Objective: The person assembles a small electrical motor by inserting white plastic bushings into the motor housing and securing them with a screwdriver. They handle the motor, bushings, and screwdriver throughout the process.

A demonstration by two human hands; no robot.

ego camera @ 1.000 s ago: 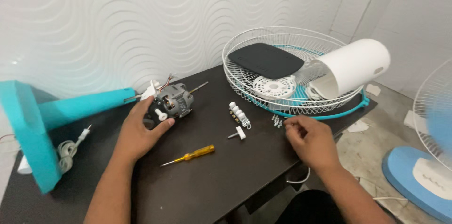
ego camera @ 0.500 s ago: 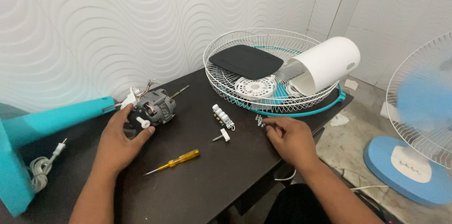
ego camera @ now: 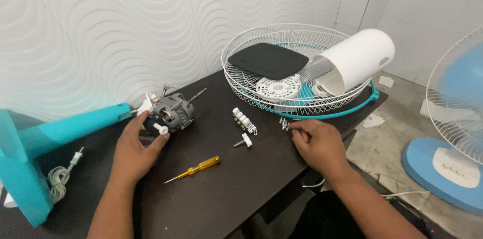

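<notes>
Left hand (ego camera: 135, 149) wrapped around the grey metal fan motor (ego camera: 171, 115) at the teal stand's (ego camera: 65, 129) end. Right hand (ego camera: 318, 142) fingertips pinched on small metal screws (ego camera: 284, 124) on the dark table (ego camera: 226, 188), beside the white wire fan guard (ego camera: 297, 68). Yellow-handled screwdriver (ego camera: 193, 169) lies between the hands; white switch block (ego camera: 244, 120) nearby.

The fan motor (ego camera: 172, 114) is a small grey metal lump with a thin shaft poking out toward the wall and little colored wires at its back. It sits on the dark table, right at the end of the teal fan pole, with a white knob on its near side. The screws (ego camera: 284, 123) are a tiny shiny heap lying on the table just in front of the white wire fan cage.
</notes>
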